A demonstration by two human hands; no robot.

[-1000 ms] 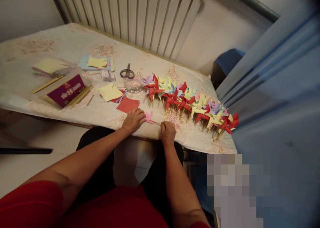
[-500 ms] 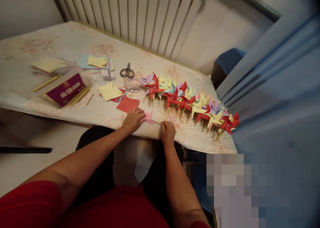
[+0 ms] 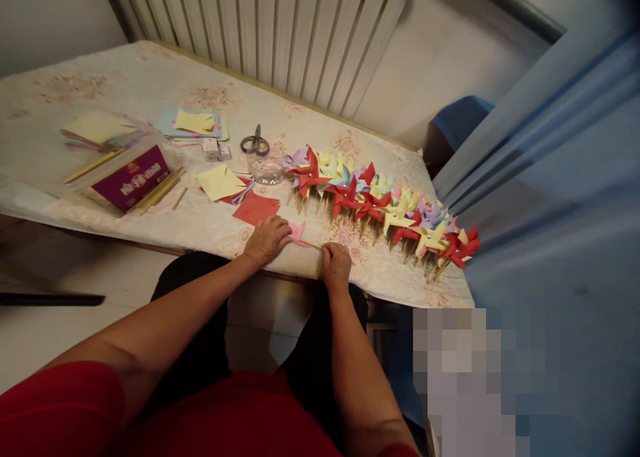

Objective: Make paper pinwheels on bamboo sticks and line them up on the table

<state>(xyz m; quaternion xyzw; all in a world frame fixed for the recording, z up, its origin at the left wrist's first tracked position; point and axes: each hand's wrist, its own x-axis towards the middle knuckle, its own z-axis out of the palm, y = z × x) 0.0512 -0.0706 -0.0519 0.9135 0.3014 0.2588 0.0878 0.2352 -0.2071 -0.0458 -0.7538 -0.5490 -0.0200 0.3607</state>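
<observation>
**Currently: pink pinwheel held at near table edge**

Nearest the camera, red sleeves and both forearms are seen reaching to the front edge of the table. The left hand is pressed, fingers curled, onto the pink pinwheel, which lies flat on the floral cloth just beside the edge. The right hand is closed around the thin wooden stick that runs from the pinwheel toward it. Whether the stick is joined to the pinwheel cannot be told; the joint is partly covered by the left fingers.

Just behind the left hand a red paper square is laid, then a small stack of cut squares topped in yellow. A long row of finished pinwheels is lined up to the right, running diagonally to the far right corner of the table, close to the right hand but apart from it.

Further left, a purple box with loose sticks beside it is seen. Behind, a clear bowl, scissors and more paper stacks are placed. A radiator is mounted on the wall behind; a blue curtain fills the right side.
</observation>
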